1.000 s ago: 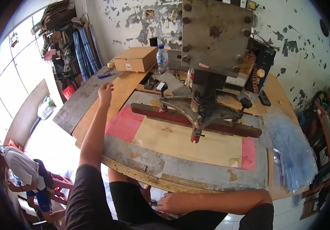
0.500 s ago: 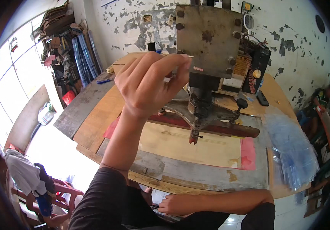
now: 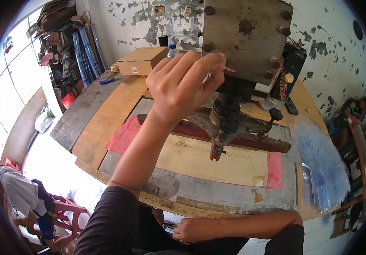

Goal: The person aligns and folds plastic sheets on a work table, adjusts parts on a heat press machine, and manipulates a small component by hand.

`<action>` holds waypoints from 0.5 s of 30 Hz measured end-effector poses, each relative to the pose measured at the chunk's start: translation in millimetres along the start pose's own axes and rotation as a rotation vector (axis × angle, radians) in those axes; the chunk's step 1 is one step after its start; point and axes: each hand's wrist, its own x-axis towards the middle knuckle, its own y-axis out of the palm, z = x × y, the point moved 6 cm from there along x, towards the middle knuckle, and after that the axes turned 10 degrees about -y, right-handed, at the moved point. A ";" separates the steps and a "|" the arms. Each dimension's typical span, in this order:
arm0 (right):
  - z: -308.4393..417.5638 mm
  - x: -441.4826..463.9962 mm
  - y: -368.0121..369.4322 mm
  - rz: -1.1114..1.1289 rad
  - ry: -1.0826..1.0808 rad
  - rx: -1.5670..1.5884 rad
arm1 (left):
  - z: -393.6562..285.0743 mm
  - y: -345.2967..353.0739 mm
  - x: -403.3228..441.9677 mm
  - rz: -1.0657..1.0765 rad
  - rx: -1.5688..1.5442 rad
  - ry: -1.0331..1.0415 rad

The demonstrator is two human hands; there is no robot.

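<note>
My left hand [image 3: 183,87] is raised in front of the metal press head [image 3: 246,38], its fingers bent and pinched together; what they hold, if anything, is hidden. Low over my lap, my right hand [image 3: 187,230] has curled fingers, and I cannot make out what is in them. Beneath the press head, a red bar [image 3: 251,142] hangs from a metal bracket [image 3: 202,121]. Under that bar lies a cream sheet [image 3: 208,163], with pink pieces [image 3: 275,170] at its ends, on the grey press bed [image 3: 212,191].
At the back stand a cardboard box [image 3: 138,61] and a water bottle [image 3: 172,52]. A blue pen [image 3: 106,81] lies at the left, a black phone [image 3: 291,106] at the right. Clear plastic sheets [image 3: 321,161] cover the right side. A person [image 3: 19,189] is at lower left.
My left hand has moved from the table's left side up and right to the press head, its fingers now pinched. My right hand has stayed low. The view has shifted slightly.
</note>
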 end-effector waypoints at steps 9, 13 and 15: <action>-0.8 -2.3 9.3 -0.016 0.010 0.025 | 2.3 0.2 4.1 0.057 -0.038 0.069; -1.6 -2.5 11.0 -0.010 0.029 0.067 | 4.8 1.2 3.4 0.082 -0.055 0.050; 0.1 -1.1 4.3 -0.042 0.020 0.047 | 5.8 1.3 3.6 0.093 -0.059 0.049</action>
